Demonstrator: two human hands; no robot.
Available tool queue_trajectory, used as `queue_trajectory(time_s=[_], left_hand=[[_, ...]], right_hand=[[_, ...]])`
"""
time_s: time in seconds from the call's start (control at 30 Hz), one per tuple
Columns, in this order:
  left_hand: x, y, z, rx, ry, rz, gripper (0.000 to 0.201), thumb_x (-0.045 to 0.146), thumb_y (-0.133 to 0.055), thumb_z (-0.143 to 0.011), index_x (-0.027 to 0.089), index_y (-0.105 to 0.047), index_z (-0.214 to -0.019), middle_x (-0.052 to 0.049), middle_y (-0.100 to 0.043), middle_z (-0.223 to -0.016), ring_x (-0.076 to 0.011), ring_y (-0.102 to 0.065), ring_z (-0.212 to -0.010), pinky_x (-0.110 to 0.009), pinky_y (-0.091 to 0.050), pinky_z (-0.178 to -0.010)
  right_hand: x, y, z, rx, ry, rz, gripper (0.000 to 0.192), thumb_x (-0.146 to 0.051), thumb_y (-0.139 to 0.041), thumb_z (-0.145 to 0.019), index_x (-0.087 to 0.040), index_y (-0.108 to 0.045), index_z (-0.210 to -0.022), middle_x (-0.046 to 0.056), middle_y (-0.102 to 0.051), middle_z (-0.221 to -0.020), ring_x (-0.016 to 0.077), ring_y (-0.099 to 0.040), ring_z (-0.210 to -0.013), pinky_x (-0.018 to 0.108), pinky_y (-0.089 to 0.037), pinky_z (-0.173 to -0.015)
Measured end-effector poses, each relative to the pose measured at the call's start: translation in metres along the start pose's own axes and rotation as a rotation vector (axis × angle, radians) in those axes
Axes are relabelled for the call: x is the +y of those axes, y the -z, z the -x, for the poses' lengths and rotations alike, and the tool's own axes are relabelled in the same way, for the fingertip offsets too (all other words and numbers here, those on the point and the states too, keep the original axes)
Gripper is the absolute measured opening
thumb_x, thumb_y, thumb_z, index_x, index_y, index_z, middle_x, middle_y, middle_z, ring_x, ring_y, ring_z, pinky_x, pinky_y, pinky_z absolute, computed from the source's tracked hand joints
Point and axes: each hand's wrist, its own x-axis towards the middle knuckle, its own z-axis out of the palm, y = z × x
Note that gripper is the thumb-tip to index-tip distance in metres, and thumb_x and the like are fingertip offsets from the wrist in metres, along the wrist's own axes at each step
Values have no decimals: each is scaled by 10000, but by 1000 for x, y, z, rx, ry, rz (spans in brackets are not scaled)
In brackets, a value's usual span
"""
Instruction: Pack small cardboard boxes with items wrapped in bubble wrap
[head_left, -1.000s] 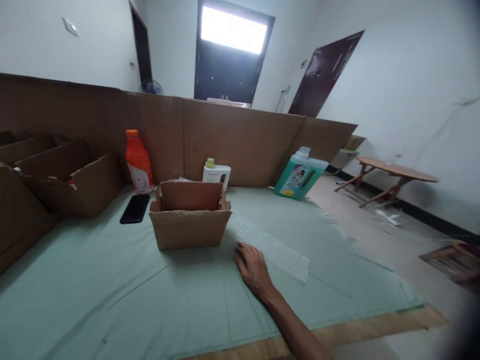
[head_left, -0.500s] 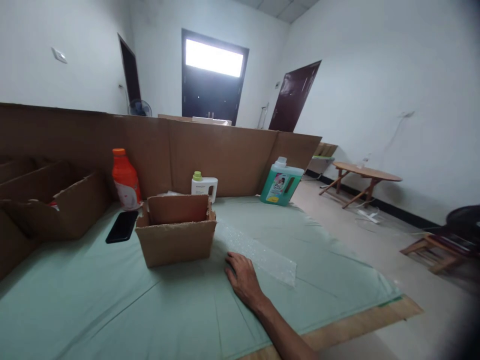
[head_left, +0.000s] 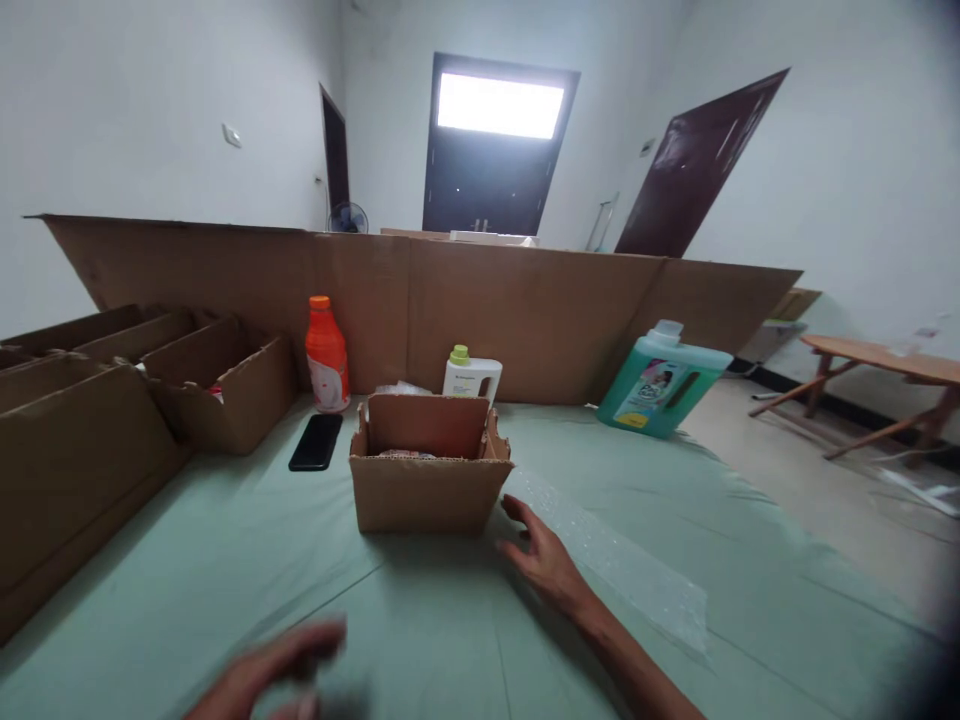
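My right hand [head_left: 544, 560] is spread flat on the green cloth [head_left: 225, 560], its fingers at the near edge of a clear strip of bubble wrap [head_left: 615, 560]. It lies just right of a small open cardboard box [head_left: 427, 490]. My left hand [head_left: 274, 670] is blurred at the bottom of the view, fingers apart and holding nothing, low over the cloth in front of the box.
A black phone [head_left: 316, 441] lies left of the box. An orange bottle [head_left: 327, 354], a white bottle [head_left: 471, 375] and a green jug [head_left: 660, 382] stand along a cardboard wall [head_left: 540, 315]. Open cartons [head_left: 225, 385] line the left. A wooden table [head_left: 877, 360] stands far right.
The view has swung left and closer to the box. My left hand has come into view at the bottom. My right hand has stayed on the cloth beside the bubble wrap, fingers now more spread.
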Motion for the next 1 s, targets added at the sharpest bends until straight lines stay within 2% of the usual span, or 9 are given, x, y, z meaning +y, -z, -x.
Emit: queue_trajectory(time_s=[0.07,0.13,0.2,0.37,0.43,0.6,0.77,0.87,1.0], left_hand=[[-3,-7,-50,5,13,45,630,558,-578,-898,248,-466,-1436,-150,-582,-1400,-308,-606,-1217,-491,-544,-963],[-3,-23,-100,99,54,179,825,563,-681,-757,167,-441,-1441,-197,-585,-1386,-362,-588,-1244,-524,-507,-1003],[1,-43,-138,133,49,263,864,547,-700,-700,126,-447,-1410,-189,-627,-1306,-360,-604,-1211,-507,-499,-1007],[9,-74,-174,170,35,282,728,498,-660,-759,145,-462,-1365,-136,-629,-1277,-316,-581,-1215,-448,-467,-1034],[9,-77,-177,180,28,277,693,471,-664,-773,164,-468,-1362,-121,-633,-1269,-306,-576,-1211,-435,-462,-1032],[-5,-82,-169,137,43,306,690,425,-636,-807,168,-423,-1411,-138,-619,-1305,-291,-584,-1221,-451,-442,-1066],[-24,-88,-140,173,137,330,845,453,-619,-827,175,-254,-1537,-203,-442,-1527,-309,-438,-1417,-509,-333,-1175],[-25,-81,-115,189,166,222,798,480,-617,-819,170,-354,-1506,-210,-448,-1530,-345,-456,-1403,-559,-356,-1154],[-12,-65,-79,108,46,81,561,495,-592,-831,187,-616,-1299,-174,-583,-1416,-345,-585,-1274,-552,-447,-1093]], right_hand=[[-13,-12,-11,-25,-6,-80,637,-317,-638,-752,-153,-534,-1359,175,-654,-1315,330,-646,-1154,491,-537,-944],[-20,-23,-19,-32,-5,-115,578,-277,-629,-754,-164,-555,-1316,140,-710,-1197,290,-692,-1017,434,-570,-854],[-21,-30,-26,-11,-24,-114,506,-257,-591,-788,-171,-568,-1287,117,-730,-1125,259,-700,-928,399,-577,-794],[-4,-25,-44,34,-65,-35,409,-238,-522,-845,-157,-590,-1240,122,-738,-1075,250,-695,-894,400,-566,-780],[6,-15,-48,24,-53,14,401,-254,-532,-854,-168,-600,-1239,114,-742,-1094,248,-702,-912,393,-570,-792],[39,21,-42,96,-25,241,501,-339,-543,-892,-173,-552,-1365,153,-621,-1382,300,-595,-1238,474,-486,-1014],[67,47,-26,126,-1,505,338,-290,-597,-861,-184,-700,-1166,162,-659,-1336,346,-587,-1244,521,-444,-1035],[72,64,-8,122,28,603,285,-167,-517,-869,-195,-757,-1022,144,-726,-1223,333,-645,-1161,507,-477,-968],[74,91,46,102,78,663,298,-172,-517,-858,-221,-776,-994,114,-774,-1108,311,-702,-1050,480,-527,-878]])
